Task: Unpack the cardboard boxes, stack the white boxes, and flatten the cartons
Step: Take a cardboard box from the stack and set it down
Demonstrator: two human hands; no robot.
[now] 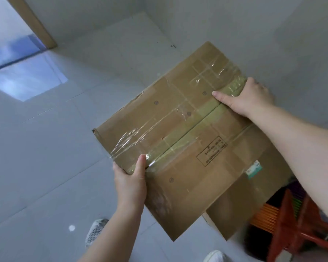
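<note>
Gripping one flattened carton [187, 140] above the floor [45, 167]: left hand [131, 178] pinches its near edge, right hand [248, 97] clasps the far edge.

Flattened carton [187, 140] held above the floor [45, 157], tilted, near the room corner. Left hand [130, 178] grips its near-left edge, thumb on top. Right hand [248, 97] grips the far-right edge, thumb lying on the top face. Taped seam runs across the carton between the two hands. Printed label box sits on the half nearer the person, sticker [254, 169] right of it. Stool [299, 227] stands below the carton's near-right corner, partly hidden by it. Shoes [96, 231] on the floor at the bottom, under the left forearm. Doorway [17, 44] far left.
</note>
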